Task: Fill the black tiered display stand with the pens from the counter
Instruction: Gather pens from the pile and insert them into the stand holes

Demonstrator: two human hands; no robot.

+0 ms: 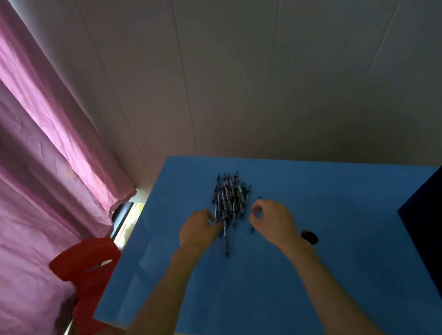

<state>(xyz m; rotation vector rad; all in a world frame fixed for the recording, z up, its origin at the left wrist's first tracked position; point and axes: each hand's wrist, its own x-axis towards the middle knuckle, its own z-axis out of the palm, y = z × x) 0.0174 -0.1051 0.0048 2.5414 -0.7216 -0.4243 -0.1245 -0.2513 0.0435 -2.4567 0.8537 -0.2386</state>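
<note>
two bare forearms reach up from the near edge across the blue worktop (356,262), and both hands meet at the near end of the heap of pens (230,198), which lies toward the far middle of the surface. the pens lie roughly parallel, pointing away from the person, so a few can be drawn off the near end without stirring the rest.

the left hand (197,229) lies knuckles up against the left side of the heap, fingers curled down among the nearest pens. one pen (225,240) juts back toward the camera just beside its thumb. it looks to be gathering or steadying, but whether it truly grips anything cannot be told, since the fingertips are hidden.

the right hand (271,220) hovers just right of the heap with thumb and forefinger curled together in a narrow pinch around a single pen (255,213), whose ends show above and below the fingers. that light pinch suits a thin, smooth barrel lifted on its own.

the black stand (440,241) is at the right edge, only partly in frame, well apart from the heap; none of its tiers can be seen, so how full it is cannot be judged. a small dark round thing (309,237) lies on the worktop just beside the right wrist.

a pink curtain (26,157) hangs at the left, with a red chair (87,272) below it.
</note>
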